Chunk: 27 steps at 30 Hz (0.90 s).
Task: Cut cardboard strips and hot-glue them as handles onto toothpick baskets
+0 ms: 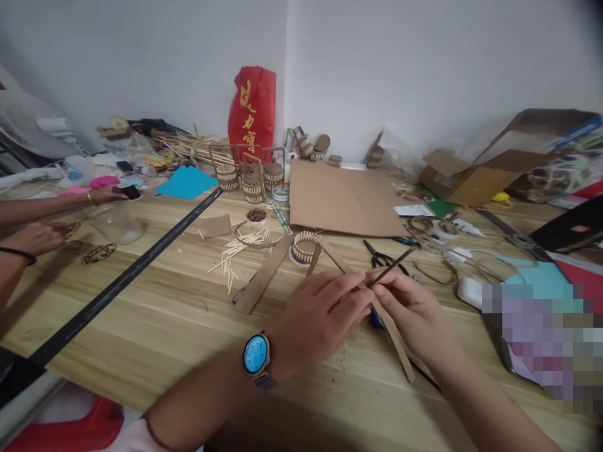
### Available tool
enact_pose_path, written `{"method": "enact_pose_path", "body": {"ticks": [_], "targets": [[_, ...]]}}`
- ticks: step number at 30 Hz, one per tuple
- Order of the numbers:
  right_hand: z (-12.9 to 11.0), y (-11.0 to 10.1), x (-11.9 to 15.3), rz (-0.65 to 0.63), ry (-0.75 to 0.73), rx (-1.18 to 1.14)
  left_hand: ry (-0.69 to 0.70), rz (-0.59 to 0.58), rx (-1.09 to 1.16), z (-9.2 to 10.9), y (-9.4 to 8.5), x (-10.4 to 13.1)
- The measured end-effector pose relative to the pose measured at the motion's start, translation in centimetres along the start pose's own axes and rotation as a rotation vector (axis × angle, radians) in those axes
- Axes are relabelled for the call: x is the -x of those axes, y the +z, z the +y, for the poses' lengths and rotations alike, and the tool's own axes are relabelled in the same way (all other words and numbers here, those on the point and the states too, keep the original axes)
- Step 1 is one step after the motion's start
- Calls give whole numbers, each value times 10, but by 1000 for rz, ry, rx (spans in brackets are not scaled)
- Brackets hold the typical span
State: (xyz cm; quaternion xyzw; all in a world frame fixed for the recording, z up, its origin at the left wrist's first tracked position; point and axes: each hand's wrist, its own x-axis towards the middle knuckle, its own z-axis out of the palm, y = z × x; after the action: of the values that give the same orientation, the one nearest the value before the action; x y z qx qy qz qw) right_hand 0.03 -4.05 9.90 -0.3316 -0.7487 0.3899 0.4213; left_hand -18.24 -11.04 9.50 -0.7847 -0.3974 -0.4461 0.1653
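Note:
My left hand (pixel 320 317), with a blue-faced watch (pixel 257 353) on the wrist, meets my right hand (pixel 407 307) over the wooden table (pixel 164 301). Both pinch a thin dark stick (pixel 393 266) that points up to the right. Under my fingers lies a long brown cardboard strip (pixel 398 342), slanting toward the front edge. A small unfinished basket of sticks (pixel 305 246) stands just beyond my hands, with black scissors (pixel 384 258) to its right.
A long black ruler (pixel 127 276) runs diagonally at left. Loose sticks (pixel 235 248), a cardboard sheet (pixel 342 198), finished baskets (pixel 252 179), a red bag (pixel 252 110) and an open box (pixel 475 179) crowd the back. Another person's arms (pixel 32 220) reach in at far left.

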Motion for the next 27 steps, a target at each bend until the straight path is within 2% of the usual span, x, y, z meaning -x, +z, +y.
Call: {"method": "enact_pose_path", "body": {"ticks": [6,15,21,27], "targets": [[3,-2,0,-13,61,-52,27,9,-107,-6,2,-8],[2,-6,-4,-88,17,-5,85,-14,-151,-14,1,-10],[5,-8,-5,-94,-18,20,87,-8,-158,-13,-1,-13],[1,-9,-8,-117,49,-7,75,22,-170,-12,-2,-18]]}}
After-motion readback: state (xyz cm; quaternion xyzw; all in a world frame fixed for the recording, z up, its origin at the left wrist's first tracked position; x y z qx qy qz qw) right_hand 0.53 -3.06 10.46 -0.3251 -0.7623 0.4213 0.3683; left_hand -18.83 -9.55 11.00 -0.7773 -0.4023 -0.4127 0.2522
